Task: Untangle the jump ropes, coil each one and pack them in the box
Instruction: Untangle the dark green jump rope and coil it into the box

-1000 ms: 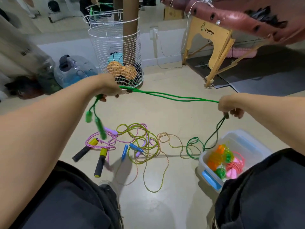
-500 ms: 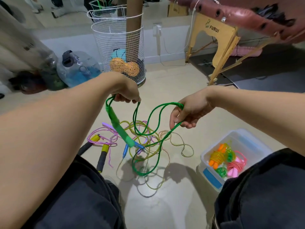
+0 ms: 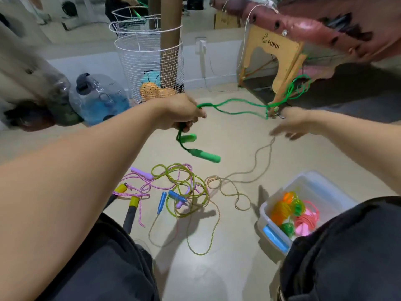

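Note:
My left hand (image 3: 181, 115) grips the green jump rope (image 3: 234, 106) near its two green handles (image 3: 205, 155), which dangle below the fist. The rope flies out to the right in the air, its far loop up by the wooden stand. My right hand (image 3: 290, 124) is blurred, fingers spread, just below the rope and holding nothing. On the floor lies a tangle of ropes (image 3: 180, 192): pink, yellow-green and a thin multicoloured one, with purple, blue and yellow-black handles. The clear plastic box (image 3: 312, 183) at lower right holds several coiled ropes, orange, green and pink.
A white wire basket (image 3: 149, 64) with balls stands around a brown post behind my left hand. A blue water jug (image 3: 97, 98) sits left of it. A wooden-legged padded table (image 3: 280, 53) is at upper right. My dark-trousered knees fill the bottom corners.
My right hand has let go of the green rope and swung out to the right. The rope has been flung up and rightward, and my left hand has risen with the handles.

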